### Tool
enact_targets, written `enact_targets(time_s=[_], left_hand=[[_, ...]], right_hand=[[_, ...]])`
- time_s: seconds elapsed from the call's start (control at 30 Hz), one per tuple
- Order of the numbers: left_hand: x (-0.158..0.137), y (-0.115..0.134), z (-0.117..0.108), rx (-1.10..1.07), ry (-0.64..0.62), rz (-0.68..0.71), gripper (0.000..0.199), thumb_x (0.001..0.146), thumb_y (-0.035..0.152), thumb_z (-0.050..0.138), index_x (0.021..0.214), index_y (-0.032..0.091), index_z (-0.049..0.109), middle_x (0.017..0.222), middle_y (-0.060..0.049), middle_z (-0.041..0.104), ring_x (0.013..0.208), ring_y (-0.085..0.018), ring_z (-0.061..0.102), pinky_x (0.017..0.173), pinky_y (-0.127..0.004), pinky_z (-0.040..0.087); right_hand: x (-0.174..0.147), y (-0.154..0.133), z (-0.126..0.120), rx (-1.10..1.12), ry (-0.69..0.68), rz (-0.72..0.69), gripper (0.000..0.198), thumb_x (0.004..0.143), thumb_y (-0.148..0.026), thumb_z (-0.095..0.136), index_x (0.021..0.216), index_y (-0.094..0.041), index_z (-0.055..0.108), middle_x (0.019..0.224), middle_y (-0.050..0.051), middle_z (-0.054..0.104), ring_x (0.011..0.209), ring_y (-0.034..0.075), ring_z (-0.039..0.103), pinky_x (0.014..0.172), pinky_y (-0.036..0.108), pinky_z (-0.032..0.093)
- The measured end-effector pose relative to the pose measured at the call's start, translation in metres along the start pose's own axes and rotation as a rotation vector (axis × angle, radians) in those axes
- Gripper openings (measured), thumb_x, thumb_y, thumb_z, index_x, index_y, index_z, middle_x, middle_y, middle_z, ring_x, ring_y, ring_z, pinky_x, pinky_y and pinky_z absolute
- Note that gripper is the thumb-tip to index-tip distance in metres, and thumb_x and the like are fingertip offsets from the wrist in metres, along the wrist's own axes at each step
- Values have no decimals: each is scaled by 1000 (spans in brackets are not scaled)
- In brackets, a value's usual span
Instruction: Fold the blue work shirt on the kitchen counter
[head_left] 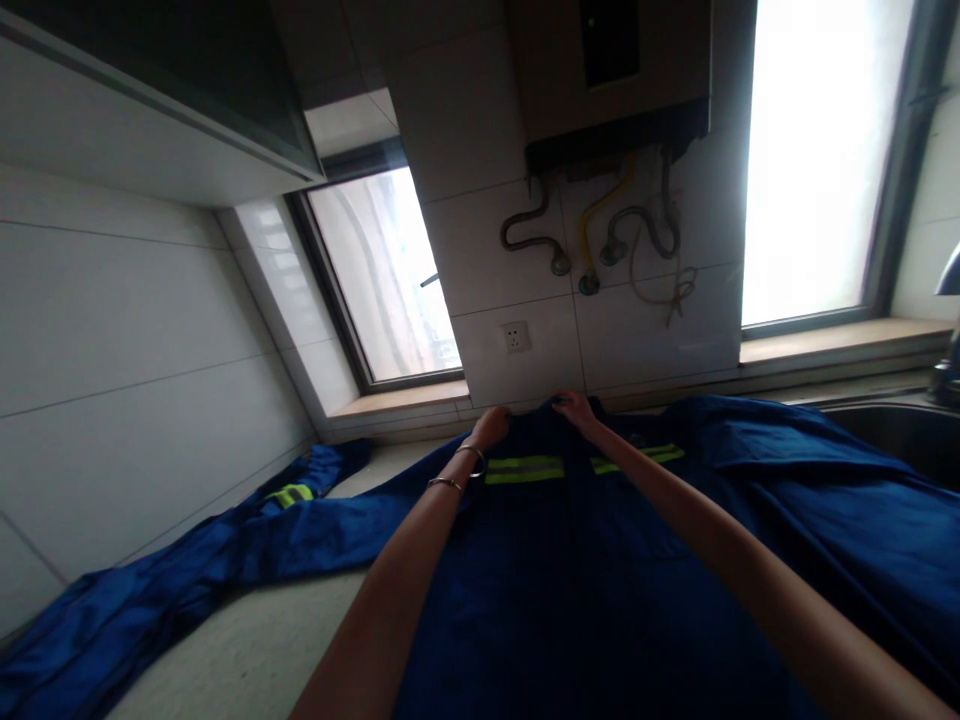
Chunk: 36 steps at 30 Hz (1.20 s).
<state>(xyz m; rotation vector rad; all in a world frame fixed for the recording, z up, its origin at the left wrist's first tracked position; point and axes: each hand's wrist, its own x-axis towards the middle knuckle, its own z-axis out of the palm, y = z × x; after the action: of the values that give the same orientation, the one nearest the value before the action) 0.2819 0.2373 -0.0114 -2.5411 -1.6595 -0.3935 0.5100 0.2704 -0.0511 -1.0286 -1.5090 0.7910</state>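
Note:
A blue work jacket with yellow-green reflective strips lies spread over the countertop. Its collar end points toward the tiled wall, and one sleeve stretches away to the left. My left hand, below a wrist with two bangles, is closed on the fabric beside the collar. At the other side of the collar, my right hand pinches the cloth between thumb and fingers. The fingertips of my left hand are partly hidden.
A sink with part of a faucet is at the right edge. Pipes hang below a water heater on the wall, above a socket. A cabinet overhangs the upper left. Two windows flank the heater.

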Motion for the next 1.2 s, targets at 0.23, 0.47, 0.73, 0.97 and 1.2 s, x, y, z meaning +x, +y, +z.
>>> enact_targets(time_s=[0.23,0.47,0.73,0.97,1.2], left_hand=[[0,-1,-23,101,199,-223,30,82,13,44,111,12,52,109,-15,56,100,-22,53,87,-34,40],[-33,14,4,396,199,-369,61,82,23,46,137,4,28,141,-27,27,131,-38,21,102,-55,19],[-90,-20,79,72,-404,-416,75,83,65,22,144,19,22,150,-17,16,135,-42,11,98,-68,12],[-108,-25,80,20,-273,-452,68,85,64,23,142,28,25,149,-14,21,133,-44,16,92,-70,21],[-131,-62,36,160,80,-452,47,94,27,16,122,12,51,124,-15,53,115,-21,47,98,-34,33]], right_hand=[[12,-14,9,-184,39,-143,39,76,-30,50,112,-16,55,92,6,64,83,16,60,72,25,46],[-10,-2,27,-577,-171,-68,50,75,-27,56,121,-7,52,127,22,49,122,32,41,101,43,29],[-88,26,69,-967,-651,75,92,77,-76,26,145,-14,21,150,18,9,137,36,4,105,56,-2],[-108,32,68,-982,-500,-27,85,80,-73,19,144,-17,27,149,15,16,137,34,9,106,52,-3],[-110,34,69,-988,-440,-63,82,80,-73,17,142,-20,32,148,15,23,135,32,17,107,50,1]])
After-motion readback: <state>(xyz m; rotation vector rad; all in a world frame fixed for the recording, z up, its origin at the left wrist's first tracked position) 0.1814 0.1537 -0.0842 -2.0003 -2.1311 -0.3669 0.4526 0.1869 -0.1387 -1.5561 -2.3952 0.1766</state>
